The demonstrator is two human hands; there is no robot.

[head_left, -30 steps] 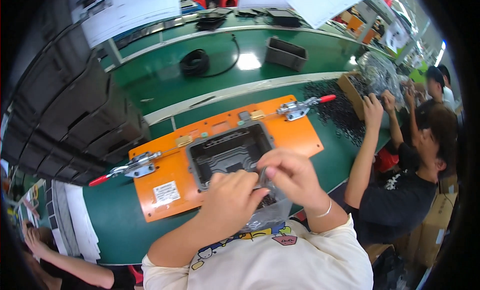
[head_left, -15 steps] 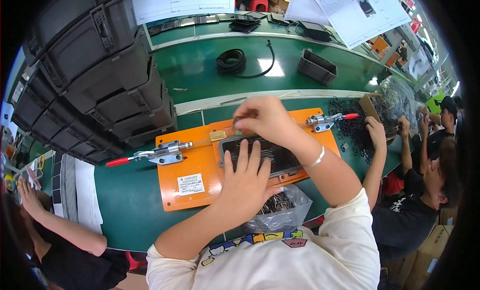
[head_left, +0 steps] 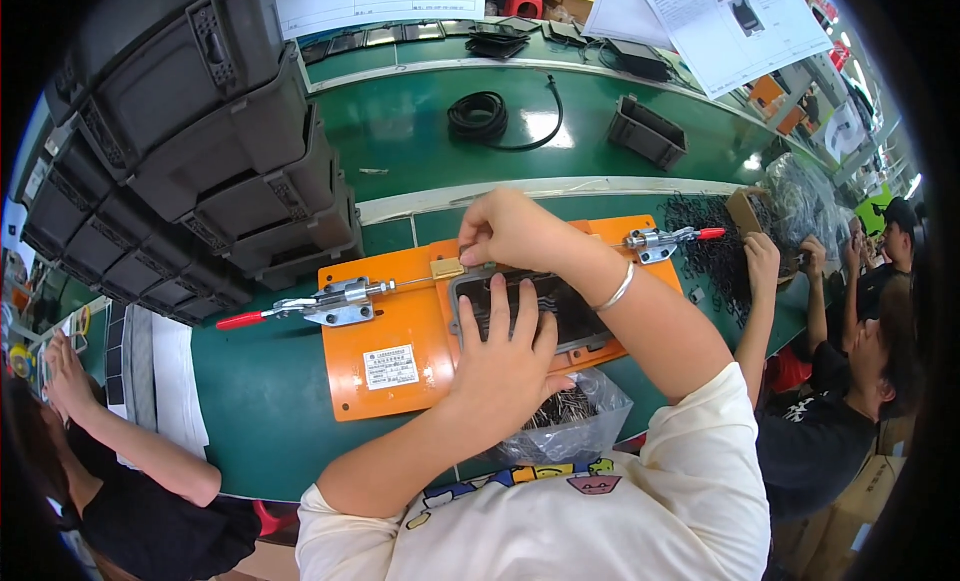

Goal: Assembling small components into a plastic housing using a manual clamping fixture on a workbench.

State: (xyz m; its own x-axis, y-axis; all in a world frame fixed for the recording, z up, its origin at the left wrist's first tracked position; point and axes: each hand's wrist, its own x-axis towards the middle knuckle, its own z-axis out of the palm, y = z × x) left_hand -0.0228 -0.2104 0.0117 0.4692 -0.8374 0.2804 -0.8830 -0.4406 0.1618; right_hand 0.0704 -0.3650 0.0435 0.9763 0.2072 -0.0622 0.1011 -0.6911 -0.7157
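Presently, the dark grey box (head_left: 580, 327) sits open side up on the orange plate (head_left: 345, 386), near the middle of the green bench (head_left: 265, 411). Left hand (head_left: 503, 359): palm down, fingers extended and spread across the near left part of the box, thumb out to the right; no object seen in its grasp. Right hand (head_left: 478, 249): reaches over the box to its far left corner, fingers bent, thumb and forefinger tips drawn close together just beside the brass-coloured block (head_left: 447, 269); whether anything is pinched there cannot be told. Toggle clamps with red handles are mounted at both ends of the plate, the left clamp (head_left: 347, 303) and the right clamp (head_left: 655, 245). White label (head_left: 389, 367) on the plate, left of the left hand. Clear plastic bag (head_left: 598, 426) of small slender pieces lies between plate and wearer. Beyond: coiled black cable (head_left: 478, 117) and a small grey bin (head_left: 648, 133). Stacked dark containers (head_left: 215, 146) at left. At right, a co-worker's hand (head_left: 762, 257) beside a heap of small black parts (head_left: 705, 246).
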